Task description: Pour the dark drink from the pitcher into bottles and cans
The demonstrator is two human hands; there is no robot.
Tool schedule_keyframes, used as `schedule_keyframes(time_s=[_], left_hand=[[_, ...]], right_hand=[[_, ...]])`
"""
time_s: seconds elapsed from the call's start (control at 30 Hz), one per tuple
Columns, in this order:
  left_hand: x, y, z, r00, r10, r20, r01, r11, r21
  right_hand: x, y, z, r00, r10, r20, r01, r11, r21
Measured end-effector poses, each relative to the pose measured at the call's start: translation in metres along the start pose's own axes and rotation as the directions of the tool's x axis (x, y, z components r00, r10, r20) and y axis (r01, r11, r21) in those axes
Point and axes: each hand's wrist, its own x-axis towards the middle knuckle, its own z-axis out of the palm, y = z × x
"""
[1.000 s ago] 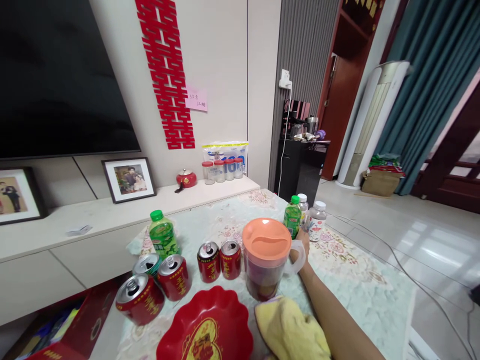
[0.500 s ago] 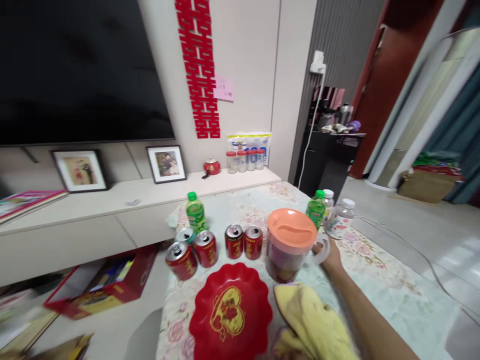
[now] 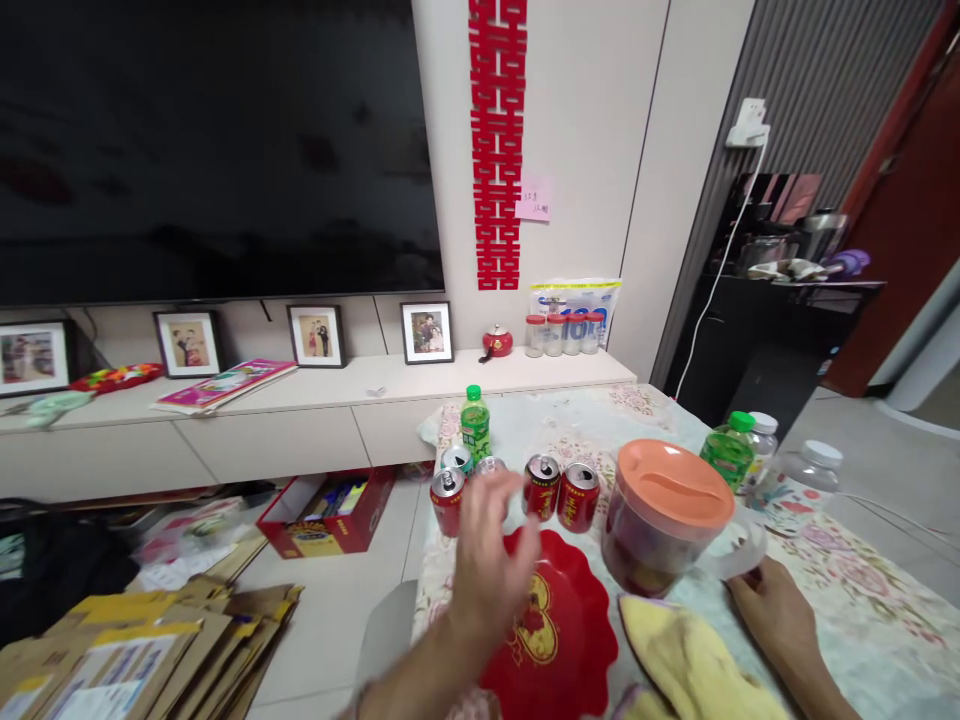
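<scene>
Two of our hands are over the floral tablecloth [image 3: 885, 650]. We hold our left hand [image 3: 491, 565] above the scalloped red tray [image 3: 600, 635], its thumb and fingers spread apart, with nothing visible between them. That hand is blurred, and its fingers partly cover a can [image 3: 491, 466] behind them; we cannot tell whether they touch it. Just beside that can are a teal-topped can [image 3: 456, 460] and a red can [image 3: 448, 505], with a green-capped bottle [image 3: 475, 428] upright behind the group.

We have our right hand [image 3: 776, 610] at the lower end of the handle [image 3: 750, 553] of the clear pitcher [image 3: 660, 545]. Its fingers are partly hidden there, so we cannot tell whether they close on the handle. The pitcher stands upright to the right of the tray, under an orange lid [image 3: 675, 480], with dark contents showing through its side.

Between tray and right hand we see a crumpled yellow cloth [image 3: 697, 655]. Left of the pitcher, a black-rimmed can [image 3: 541, 492] and a gold-lettered can [image 3: 579, 500] stand close together. Beyond the handle are a second green-capped bottle [image 3: 726, 458] and two white-capped bottles [image 3: 796, 490].
</scene>
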Motion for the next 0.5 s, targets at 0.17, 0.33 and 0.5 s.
schedule_keyframes(time_s=[0.17, 0.33, 0.5], left_hand=[[0.131, -0.082, -0.005, 0.991, -0.128, -0.032, 0.132, 0.966, 0.224], [0.178, -0.123, 0.012, 0.95, -0.311, 0.038, 0.275, 0.886, 0.374], [0.188, -0.137, 0.029, 0.91, -0.408, 0.08, 0.328, 0.822, 0.465]], right_hand=[[-0.001, -0.002, -0.001, 1.0, 0.021, 0.004, -0.021, 1.0, -0.001], [-0.001, -0.001, 0.0, 1.0, 0.027, -0.002, -0.027, 1.0, 0.004], [0.001, 0.001, 0.0, 1.0, 0.023, -0.009, -0.023, 1.0, 0.009]])
